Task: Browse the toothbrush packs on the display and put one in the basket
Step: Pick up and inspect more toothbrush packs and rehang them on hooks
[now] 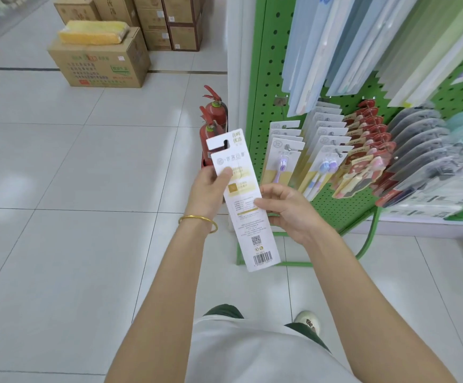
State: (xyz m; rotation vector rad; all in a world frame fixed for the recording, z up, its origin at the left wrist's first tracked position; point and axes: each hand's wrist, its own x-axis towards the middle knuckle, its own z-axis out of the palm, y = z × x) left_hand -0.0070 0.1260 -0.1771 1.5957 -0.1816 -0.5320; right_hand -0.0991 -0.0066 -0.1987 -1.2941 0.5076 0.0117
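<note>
Pinching a toothbrush pack (pixel 245 205), the left hand (pixel 207 189) and right hand (pixel 288 210) hold its edges. Printed back faces up. Green pegboard display (pixel 263 78) stands just right.

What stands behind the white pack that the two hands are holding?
Two red fire extinguishers stand behind the pack, beside the green display. The pack and the left hand cover their lower parts, so their bases cannot be seen.

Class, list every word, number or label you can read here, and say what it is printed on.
None reads clearly.
Held toothbrush pack: Chinese headings, small print, barcode digits, all blurred.
Cardboard box: Chinese print, too blurred.
Hanging packs: logos too small.
</note>
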